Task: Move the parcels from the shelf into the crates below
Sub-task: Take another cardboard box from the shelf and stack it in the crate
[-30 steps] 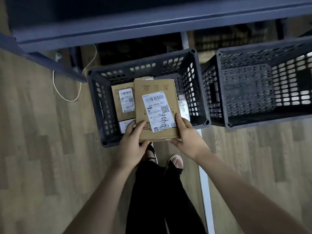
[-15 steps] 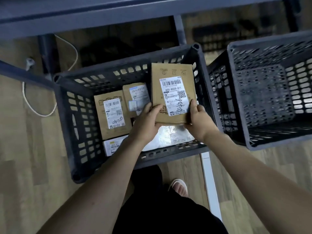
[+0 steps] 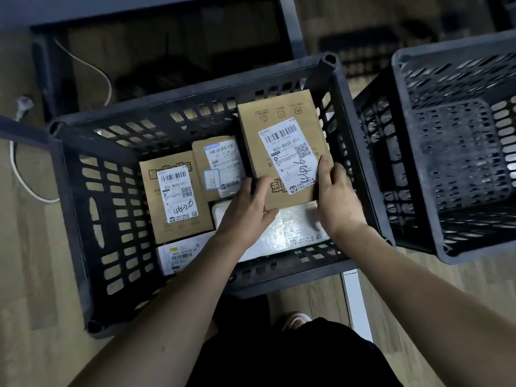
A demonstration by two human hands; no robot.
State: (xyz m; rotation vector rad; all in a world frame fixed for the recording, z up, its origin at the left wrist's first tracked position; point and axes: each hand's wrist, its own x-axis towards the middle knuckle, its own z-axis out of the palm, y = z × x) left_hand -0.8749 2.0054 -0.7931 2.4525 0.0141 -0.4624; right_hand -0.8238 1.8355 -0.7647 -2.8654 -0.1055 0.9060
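Both hands grip one brown cardboard parcel (image 3: 284,146) over the right half of a dark plastic crate (image 3: 75,208) on a wood-grain floor (image 3: 30,275). Left hand (image 3: 245,210) clasps the parcel's near left corner, thumb lying across the top face and fingers curled beneath. Right hand (image 3: 336,199) holds the near right edge, thumb pressed on the white shipping label (image 3: 289,160), which carries a barcode, a square code and a handwritten black scrawl. The parcel is tilted, its far end close to the crate's back wall, and it sits above the goods already inside; whether it touches any of them cannot be told.

Four parcels lie on the crate's bottom. A flat brown box (image 3: 174,196) with its own labelled sticker rests at the left. A smaller brown box (image 3: 219,166) lies just beside it, toward the back, partly hidden by the left hand. A white box (image 3: 178,255) sits at the near left corner, under the left forearm. A glossy pale bag (image 3: 293,230) lies beneath the held parcel and between the two wrists.

A second dark crate (image 3: 458,152), slotted like the first, stands just beside it on the right. Grey shelf framing (image 3: 290,26) runs above both crates. A white cable (image 3: 22,180) curls on the floor at the left. The person's dark trousers (image 3: 293,356) fill the bottom edge.
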